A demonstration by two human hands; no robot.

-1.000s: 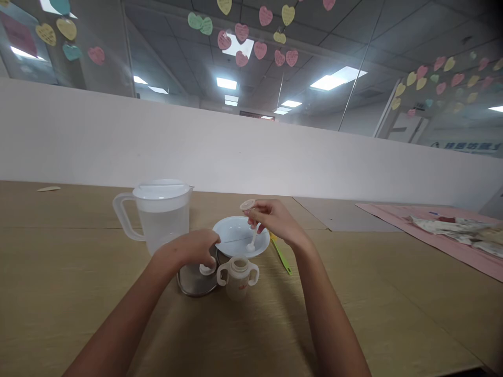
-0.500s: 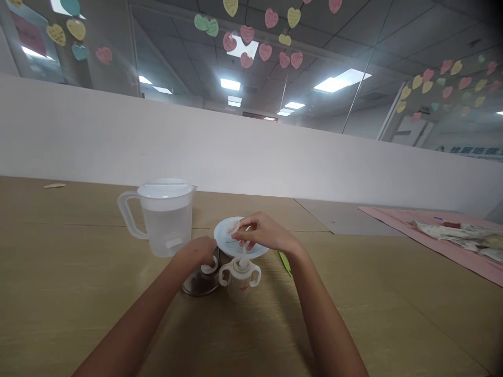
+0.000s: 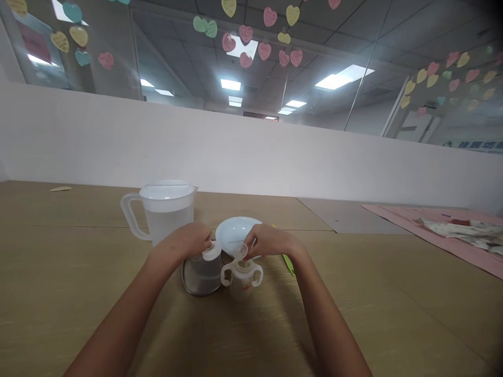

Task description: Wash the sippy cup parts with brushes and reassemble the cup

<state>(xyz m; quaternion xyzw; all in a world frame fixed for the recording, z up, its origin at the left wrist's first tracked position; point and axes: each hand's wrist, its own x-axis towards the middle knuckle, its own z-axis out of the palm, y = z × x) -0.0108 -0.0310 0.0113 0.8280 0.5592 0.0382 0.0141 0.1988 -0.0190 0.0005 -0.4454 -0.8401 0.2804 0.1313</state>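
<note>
A two-handled baby bottle (image 3: 240, 285) stands upright on the table in front of me. My right hand (image 3: 271, 241) pinches a small, clear, round piece (image 3: 240, 252), perhaps a cap or nipple, tilted right at the bottle's mouth. To the left, my left hand (image 3: 194, 238) has its fingers closed on a white ring (image 3: 212, 251), which hangs over the dark metal tray (image 3: 200, 280). Behind the bottle lies a white plate (image 3: 231, 228) with a thin dark line on it. The fingertips of my left hand are partly hidden.
A translucent lidded pitcher (image 3: 167, 207) stands behind my left hand. Beside my right wrist lies a green utensil-like piece (image 3: 288, 265). A pink cloth (image 3: 408, 228) with crumpled items lies far right. A low white wall (image 3: 243, 157) bounds the table's back.
My right hand has come down from over the plate to the bottle's mouth with the clear piece. My left hand has lifted slightly with the white ring. The camera view shifted a little.
</note>
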